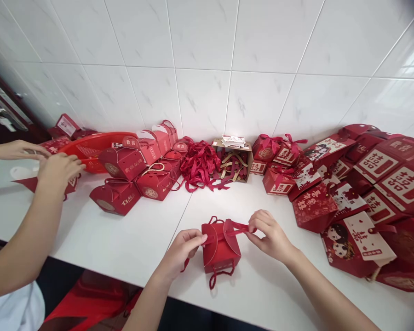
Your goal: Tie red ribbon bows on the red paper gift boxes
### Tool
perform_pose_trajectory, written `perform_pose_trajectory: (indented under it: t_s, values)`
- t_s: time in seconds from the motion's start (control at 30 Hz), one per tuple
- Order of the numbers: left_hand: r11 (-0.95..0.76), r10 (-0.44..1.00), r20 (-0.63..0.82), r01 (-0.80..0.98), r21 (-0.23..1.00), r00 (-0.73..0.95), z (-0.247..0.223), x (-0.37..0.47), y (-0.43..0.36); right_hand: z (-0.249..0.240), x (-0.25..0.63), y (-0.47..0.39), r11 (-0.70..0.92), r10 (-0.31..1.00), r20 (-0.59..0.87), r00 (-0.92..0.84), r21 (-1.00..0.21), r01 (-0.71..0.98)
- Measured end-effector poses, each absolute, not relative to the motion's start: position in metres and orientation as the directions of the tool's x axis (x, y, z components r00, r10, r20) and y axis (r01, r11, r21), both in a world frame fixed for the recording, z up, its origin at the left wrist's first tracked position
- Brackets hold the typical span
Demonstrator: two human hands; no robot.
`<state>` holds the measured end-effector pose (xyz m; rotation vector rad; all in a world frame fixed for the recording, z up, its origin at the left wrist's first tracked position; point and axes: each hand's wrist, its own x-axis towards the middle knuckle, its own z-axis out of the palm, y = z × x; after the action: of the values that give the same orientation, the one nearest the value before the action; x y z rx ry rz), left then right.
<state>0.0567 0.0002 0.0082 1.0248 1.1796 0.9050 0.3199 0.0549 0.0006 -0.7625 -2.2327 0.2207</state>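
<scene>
A small red gift box [218,257] with rope handles stands on the white table in front of me. A red ribbon [239,227] runs across its top between my hands. At the box's left side my left hand [184,250] pinches one part of the ribbon between thumb and fingers. To the right of the box, my right hand [271,234] is closed on the other part, holding it out from the top. The box's folded flaps meet under the ribbon. One rope handle hangs down the near side and another loops up at the back.
Behind the box lie a heap of red ribbons [200,163] and a carton of tags [250,161]. Stacked gift boxes [124,197] stand left; more boxes [313,207] pile up right. At far left a co-worker's hands [57,170] work near a red basket [96,138]. A tiled wall closes the back.
</scene>
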Motion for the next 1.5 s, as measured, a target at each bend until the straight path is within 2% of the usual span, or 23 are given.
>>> perform_pose_trajectory:
  t_s: [0.33, 0.63, 0.93, 1.07, 1.27, 1.5]
  values:
    - [0.291, 0.952, -0.290, 0.000, 0.957, 0.103, -0.007, 0.044, -0.001, -0.027, 0.319, 0.054, 0.778, 0.616, 0.513, -0.598, -0.273, 0.567]
    - [0.241, 0.969, -0.246, 0.275, 0.931, -0.015, -0.008, 0.028, -0.008, -0.044, 0.327, 0.048, 0.726, 0.669, 0.477, -0.570, -0.258, 0.637]
    - [0.248, 0.967, -0.170, 0.552, 0.796, -0.189, -0.029, 0.021, -0.010, -0.048, 0.323, 0.043, 0.687, 0.717, 0.454, -0.529, -0.330, 0.648]
    - [0.226, 0.965, -0.115, 0.524, 0.821, -0.237, -0.023, 0.004, -0.011, -0.047, 0.331, 0.046, 0.668, 0.732, 0.477, -0.486, -0.362, 0.650]
    - [0.185, 0.983, -0.176, 0.410, 0.893, -0.059, 0.011, -0.010, -0.012, -0.045, 0.341, 0.048, 0.669, 0.716, 0.568, -0.406, -0.393, 0.631]
    - [0.160, 0.985, -0.170, 0.401, 0.902, -0.011, 0.028, 0.003, -0.003, -0.039, 0.358, 0.053, 0.643, 0.717, 0.630, -0.298, -0.434, 0.631]
